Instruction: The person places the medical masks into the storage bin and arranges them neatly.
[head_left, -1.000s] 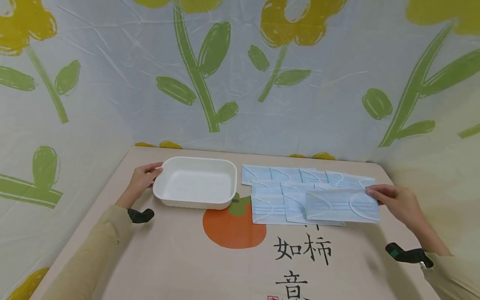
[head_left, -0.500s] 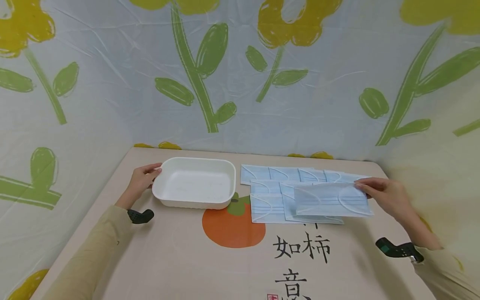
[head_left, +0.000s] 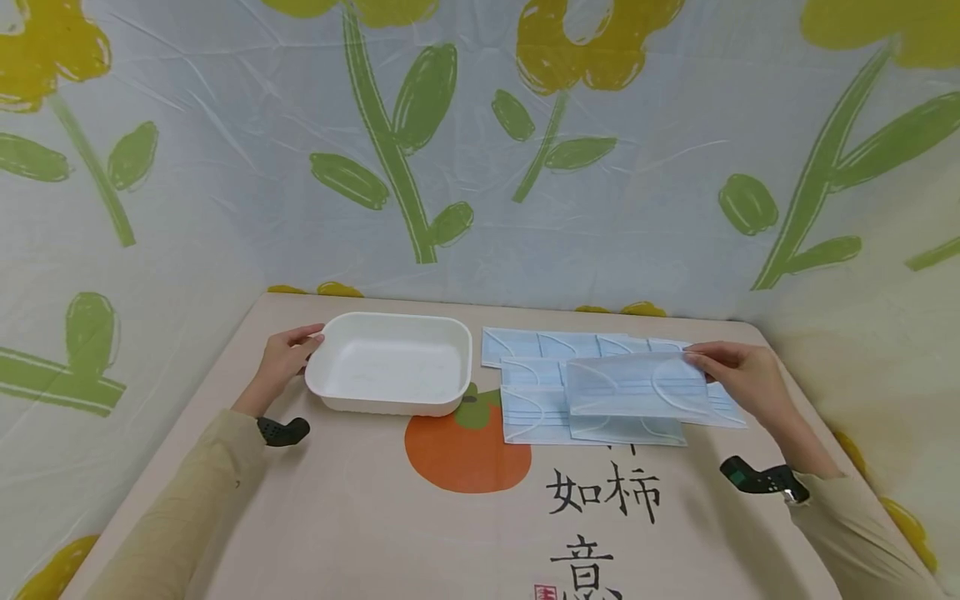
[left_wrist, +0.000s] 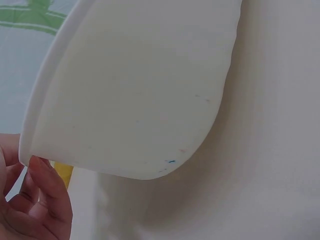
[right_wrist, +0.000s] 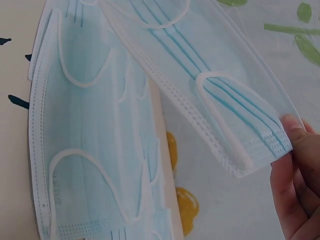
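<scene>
While the tray point(head_left: 390, 364) sits bare, one mask point(head_left: 637, 385) hangs lifted above the spread of masks point(head_left: 540, 408).
Right hand point(head_left: 738, 377) pinches the raised mask by its end, clear of the table point(head_left: 375, 517). Left hand point(head_left: 283, 360) rests fingers on the tray's left rim, thumb hidden. Judging by this: nothing in the tray yet; the rest of the masks lie overlapping just right of it.

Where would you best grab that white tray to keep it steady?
Probably by the short left rim of the white tray, coming from its left side, as the left hand does now: the raised lip gives fingers an edge, and its right side is crowded by face masks.
</scene>
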